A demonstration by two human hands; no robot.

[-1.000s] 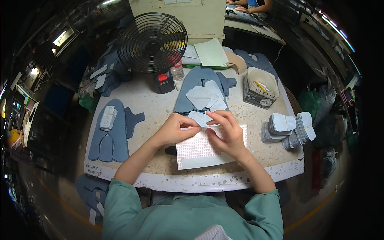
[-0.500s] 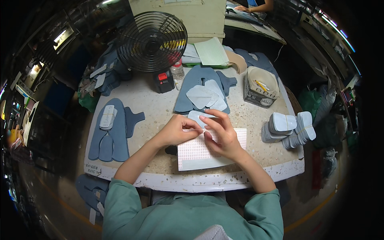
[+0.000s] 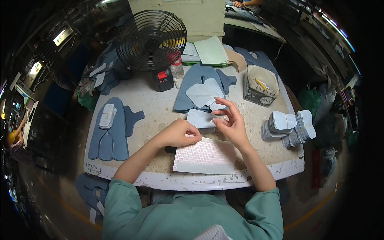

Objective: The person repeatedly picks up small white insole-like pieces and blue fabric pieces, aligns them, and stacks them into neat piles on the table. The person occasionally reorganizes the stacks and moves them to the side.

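White sticker sheet [image 3: 206, 158] is now pinched by the left hand [image 3: 180, 133] only, because the right hand [image 3: 233, 125], its grip unclear, moves apart to the rounded grey stack [image 3: 199, 118] just beyond the sheet.

– Where are you working?
– On a factory workshop floor: my worktable [image 3: 158, 110] carries banded stacks of cut pieces [image 3: 283, 122], a co-worker's hand [image 3: 239, 4] shows at another bench [image 3: 260, 28], strip lights [image 3: 60, 38] glow around me.

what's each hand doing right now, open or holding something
Left hand: closed, holding the printed sheet by its upper edge.
Right hand: half-curled near the pale stack; cannot tell whether it pinches anything.
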